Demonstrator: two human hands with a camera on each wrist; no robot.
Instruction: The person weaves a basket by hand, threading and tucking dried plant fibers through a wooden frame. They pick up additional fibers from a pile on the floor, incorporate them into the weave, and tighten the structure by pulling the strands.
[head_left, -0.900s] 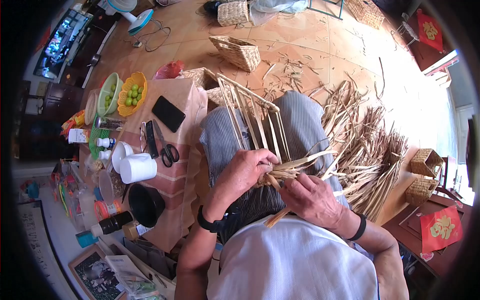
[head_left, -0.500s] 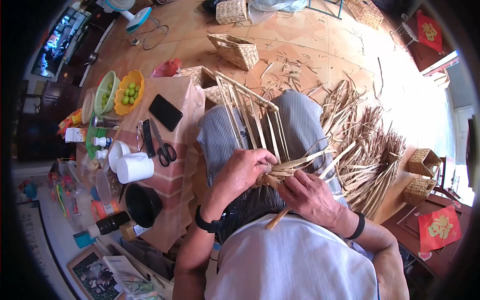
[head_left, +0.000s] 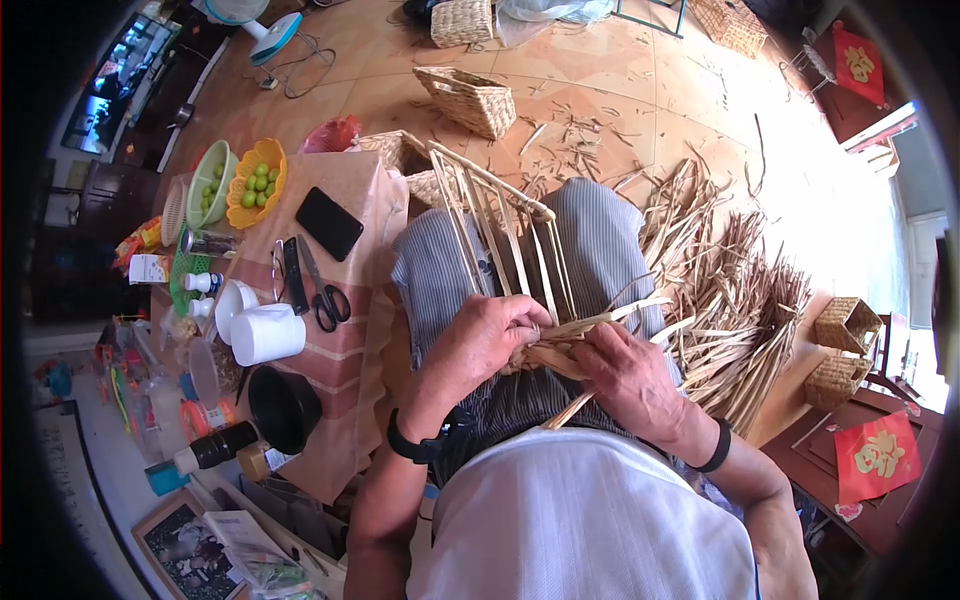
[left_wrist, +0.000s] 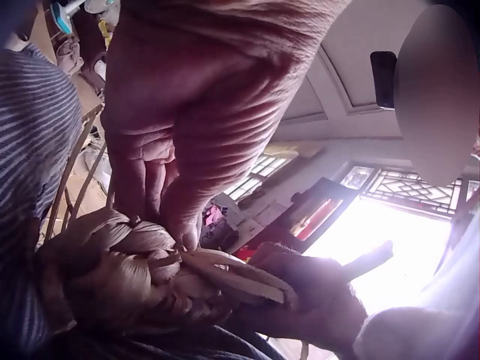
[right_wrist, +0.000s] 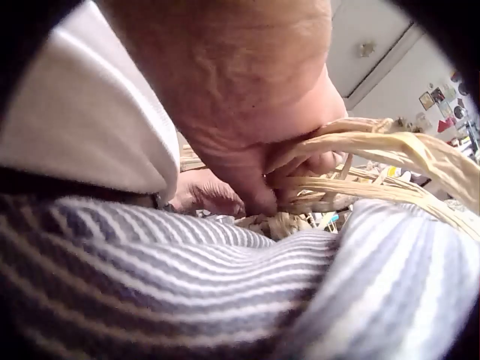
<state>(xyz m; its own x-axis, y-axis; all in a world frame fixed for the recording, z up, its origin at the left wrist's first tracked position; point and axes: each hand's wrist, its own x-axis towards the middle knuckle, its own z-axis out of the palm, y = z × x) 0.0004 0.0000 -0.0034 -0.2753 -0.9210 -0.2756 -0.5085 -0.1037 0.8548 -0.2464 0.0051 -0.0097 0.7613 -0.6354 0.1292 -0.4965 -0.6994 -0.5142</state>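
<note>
Dried strips (head_left: 553, 358) are pinched by the left hand (head_left: 490, 335), still in place, and the right hand (head_left: 635, 385), now slightly farther forward.

Over at ten o'clock in the head view the television (head_left: 125, 85) glows, and closer in on that same line sits the yellow bowl (head_left: 268, 150), loaded with green fruit (head_left: 262, 184), then the black phone (head_left: 329, 224), flat on the covered table (head_left: 345, 352). Round to eleven, the fan (head_left: 275, 40), clipped by the top edge! White tub (head_left: 268, 335) near nine, black bowl (head_left: 306, 412) at eight, and across at four, red paper (head_left: 878, 458) with gold lettering.
</note>
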